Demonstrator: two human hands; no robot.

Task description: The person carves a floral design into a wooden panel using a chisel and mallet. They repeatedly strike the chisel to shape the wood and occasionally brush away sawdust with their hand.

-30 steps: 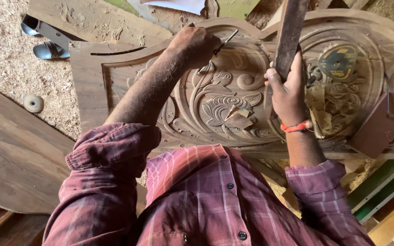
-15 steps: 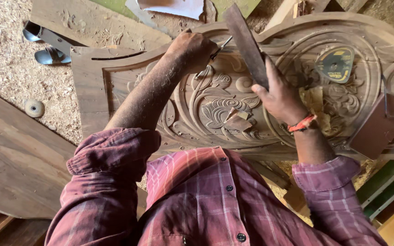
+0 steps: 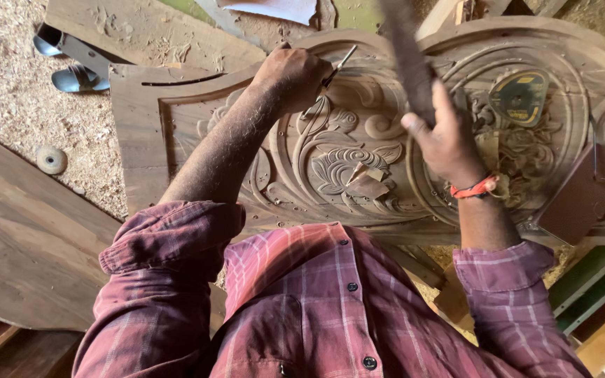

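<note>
Item: carved wooden panel (image 3: 358, 168), floral relief, lying flat before me. My left hand (image 3: 292, 73) is closed around a chisel (image 3: 337, 64), its tip on the carving. My right hand (image 3: 449, 140) grips a blurred wooden mallet (image 3: 407, 56), raised above the panel. Sawdust (image 3: 8, 105) covers the floor at left.

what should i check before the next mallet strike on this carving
1. Left hand closed around the thin metal chisel: ok.
2. Chisel tip seated on the carved brown wooden panel: cannot tell, hidden by the hand.
3. Right hand grip on the dark wooden striking stick: ok.
4. Stick lined up over the chisel: cannot tell, blurred.
5. Loose wood chip on the carving, away from the chisel: ok.
</note>
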